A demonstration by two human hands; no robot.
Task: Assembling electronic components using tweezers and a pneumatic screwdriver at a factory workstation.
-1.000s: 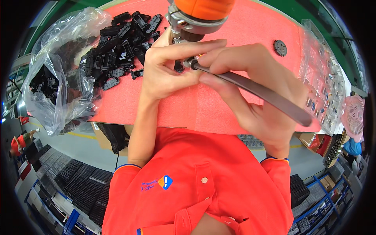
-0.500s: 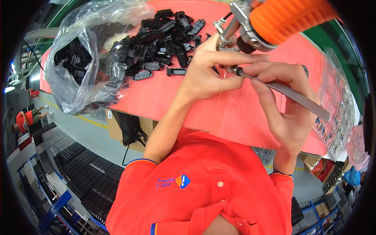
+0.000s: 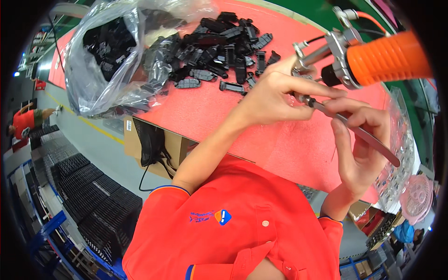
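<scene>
- Clock directions read from the centre of the view.
- Progress, judged: handwork is under way, tool in use and not set down. No finished group can be told from an unfinished one, so the count done is unknown.
- Stock: black plastic parts [image 3: 229,53] lie in a loose heap at 12 o'clock on the pink-red foam mat [image 3: 275,144]; more fill the clear plastic bag [image 3: 73,77] at 10 o'clock. Whether these are worked or waiting: cannot tell.
- Right hand [image 3: 366,128], 3 o'clock: thumb and fingertips closed narrowly on the slim, flat-handled metal tool [image 3: 373,143]. Handle slants toward 4 o'clock; tip points toward 10.
- Left hand [image 3: 275,95], between 1 and 2 o'clock: thumb and forefinger moderately parted, tool tip in the gap. Whether they pinch a workpiece: cannot tell; anything at the tip is too small and blurred. Other fingers mostly hidden.
- Forefinger reaches to the right hand's fingers; touching or just apart, not resolved.
- Orange ribbed sleeve [image 3: 389,58] with metal clamp fitting [image 3: 343,53] at 2 o'clock, beyond both hands; contact with left fingers unclear.
- Clear plastic trays [image 3: 402,140], 3 o'clock, beside the right hand; contents too small to identify.
</scene>
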